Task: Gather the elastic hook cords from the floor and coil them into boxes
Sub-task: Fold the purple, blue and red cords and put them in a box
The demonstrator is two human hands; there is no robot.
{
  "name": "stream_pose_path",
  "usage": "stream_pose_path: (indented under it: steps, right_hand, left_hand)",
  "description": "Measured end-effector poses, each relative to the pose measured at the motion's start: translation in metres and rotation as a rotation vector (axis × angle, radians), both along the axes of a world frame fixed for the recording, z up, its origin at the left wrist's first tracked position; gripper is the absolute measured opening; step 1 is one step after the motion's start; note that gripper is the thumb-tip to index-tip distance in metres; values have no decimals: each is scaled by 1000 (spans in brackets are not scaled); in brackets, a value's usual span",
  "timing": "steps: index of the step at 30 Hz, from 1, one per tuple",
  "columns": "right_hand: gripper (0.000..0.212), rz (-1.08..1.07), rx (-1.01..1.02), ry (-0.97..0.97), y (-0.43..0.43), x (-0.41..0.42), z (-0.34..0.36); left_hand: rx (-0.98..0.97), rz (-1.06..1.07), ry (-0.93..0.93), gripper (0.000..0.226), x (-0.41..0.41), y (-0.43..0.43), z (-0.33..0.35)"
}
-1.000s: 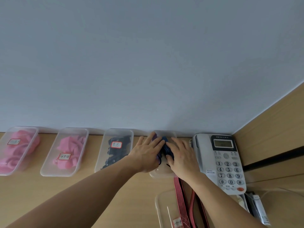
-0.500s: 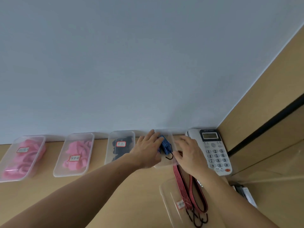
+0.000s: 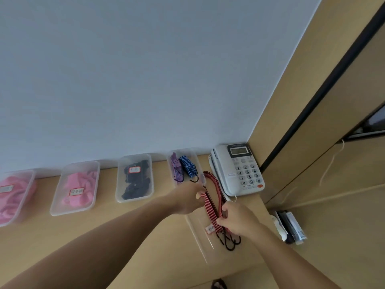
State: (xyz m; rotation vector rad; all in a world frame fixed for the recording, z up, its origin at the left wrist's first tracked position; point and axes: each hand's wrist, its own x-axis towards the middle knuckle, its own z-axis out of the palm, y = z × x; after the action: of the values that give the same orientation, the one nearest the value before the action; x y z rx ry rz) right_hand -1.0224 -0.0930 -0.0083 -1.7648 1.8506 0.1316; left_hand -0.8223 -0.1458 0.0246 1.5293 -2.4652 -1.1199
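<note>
A red striped elastic cord (image 3: pixel 210 202) with black hooks (image 3: pixel 229 241) lies folded over a clear lid (image 3: pixel 200 232) on the wooden shelf. My left hand (image 3: pixel 187 200) pinches the cord's left strands near their upper part. My right hand (image 3: pixel 236 219) grips the strands lower down, just above the hooks. Behind them, a clear box (image 3: pixel 200 163) against the wall holds a coiled blue striped cord (image 3: pixel 188 167) and a coiled purple cord (image 3: pixel 176 167).
A white desk telephone (image 3: pixel 237 167) sits right of the box in the corner. Left along the wall stand a clear box of black items (image 3: pixel 135 178) and two of pink items (image 3: pixel 77 187) (image 3: pixel 12 195). Small packets (image 3: pixel 290 228) lie at the right.
Both hands left the blue cord coiled in the box and drew back to the red cord, which they now grip. The view tilted and swung right.
</note>
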Motion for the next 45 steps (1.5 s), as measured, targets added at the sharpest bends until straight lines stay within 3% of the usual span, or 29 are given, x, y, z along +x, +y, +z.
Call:
stream_pose_path:
  steps: [2, 6, 11, 16, 19, 21, 24, 32, 39, 41, 45]
  right_hand:
    - [31, 11, -28, -1, 3, 0, -7]
    - [34, 172, -332, 52, 6, 2, -18]
    - [59, 206, -166, 157, -1, 9, -27]
    - [35, 104, -24, 131, -10, 9, -26]
    - [25, -25, 52, 3, -12, 5, -19]
    - [31, -143, 90, -135, -15, -1, -10]
    - [28, -262, 128, -353, -22, -13, 9]
    - [19, -476, 17, -935, -47, -28, 82]
    - [21, -480, 62, -1025, -49, -15, 110]
    - [22, -481, 68, -1047, -48, -11, 110]
    - [28, -453, 0, -1064, -46, -9, 113]
  left_hand:
    - [16, 37, -4, 43, -6, 2, 0]
    - [74, 122, -10, 44, -22, 9, -5]
    - [101, 210, -42, 42, -25, 20, -13]
    - [148, 286, -52, 42, -24, 27, -16]
    - [144, 300, -36, 42, -25, 27, -11]
    - [137, 305, -6, 39, -27, 23, -3]
    - [150, 282, 20, 20, -31, 15, 13]
    - [323, 222, 260, 27, -44, 2, 68]
    - [296, 139, 324, 23, -40, 2, 93]
    - [347, 181, 384, 11, -37, 3, 91]
    - [424, 325, 526, 10, -30, -2, 91]
